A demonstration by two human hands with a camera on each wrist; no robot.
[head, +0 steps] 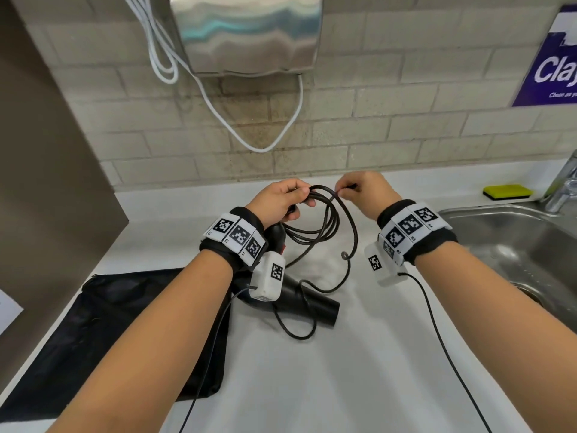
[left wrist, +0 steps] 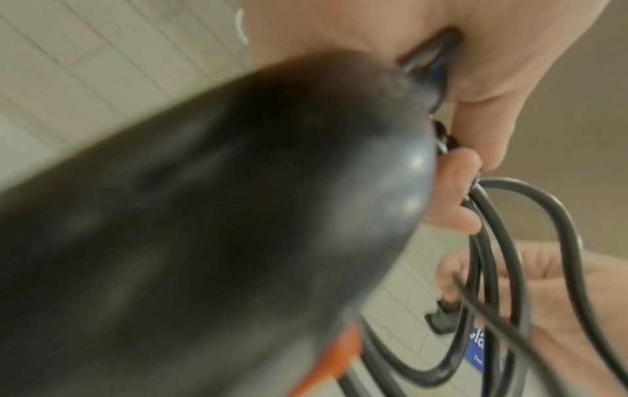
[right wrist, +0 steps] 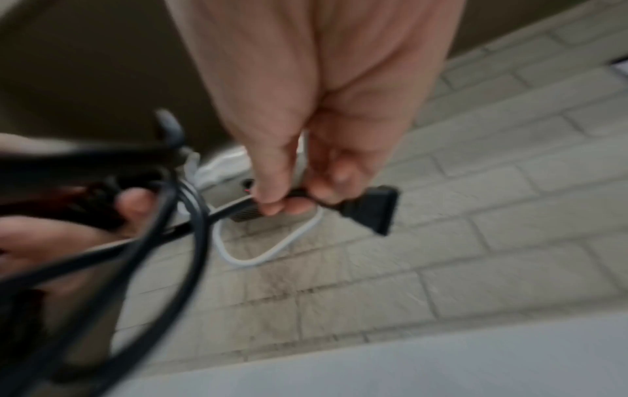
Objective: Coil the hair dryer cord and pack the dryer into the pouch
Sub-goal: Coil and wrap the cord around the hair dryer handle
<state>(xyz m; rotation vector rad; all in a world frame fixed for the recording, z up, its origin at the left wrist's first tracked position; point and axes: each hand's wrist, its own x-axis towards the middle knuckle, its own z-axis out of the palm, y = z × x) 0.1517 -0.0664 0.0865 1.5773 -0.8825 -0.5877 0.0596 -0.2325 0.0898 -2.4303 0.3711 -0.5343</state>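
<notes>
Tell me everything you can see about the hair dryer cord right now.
The cord is black, thin and round, rubbery-looking. Several loops are gathered and gripped in the left hand, hanging over the white counter. The right hand pinches it just behind the flat black plug, held up level with the coil. A slack length still trails down, lies on the counter and crosses the barrel of the dryer. Coiling is not finished.
</notes>
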